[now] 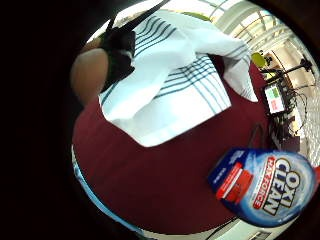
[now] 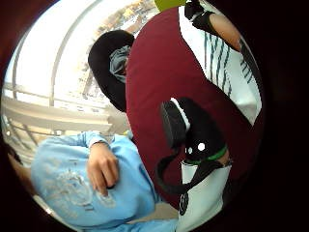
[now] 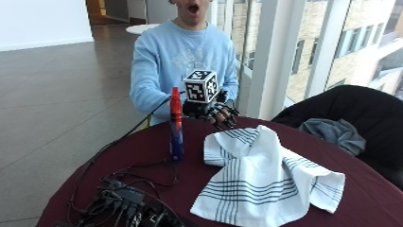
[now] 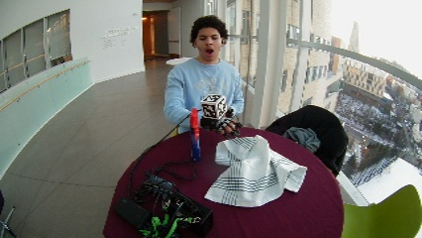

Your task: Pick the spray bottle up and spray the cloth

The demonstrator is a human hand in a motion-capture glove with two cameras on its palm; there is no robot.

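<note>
- Your gloved right hand (image 3: 217,112) hovers above the table's (image 3: 353,189) far edge, fingers (image 3: 225,119) loosely spread, holding nothing.
- The spray bottle (image 3: 177,124) stands upright just beside your fingers, untouched.
- The striped white cloth (image 3: 264,175) lies rumpled just beyond your fingertips.

- Bench (image 3: 353,189): dark maroon covering, plain.
- Cloth (image 3: 264,184): white with thin dark blue-grey stripes in bands, crossing near its edges.
- Spray bottle (image 3: 176,125): red upper part, blue lower body; label by the palm reads in white and red lettering on blue.
- Right hand (image 3: 217,112): black glove, behind the cloth.
- Sleeve (image 3: 144,80): light blue.
- Chair (image 3: 353,111) beside the bench: black, grey garment on it.
</note>
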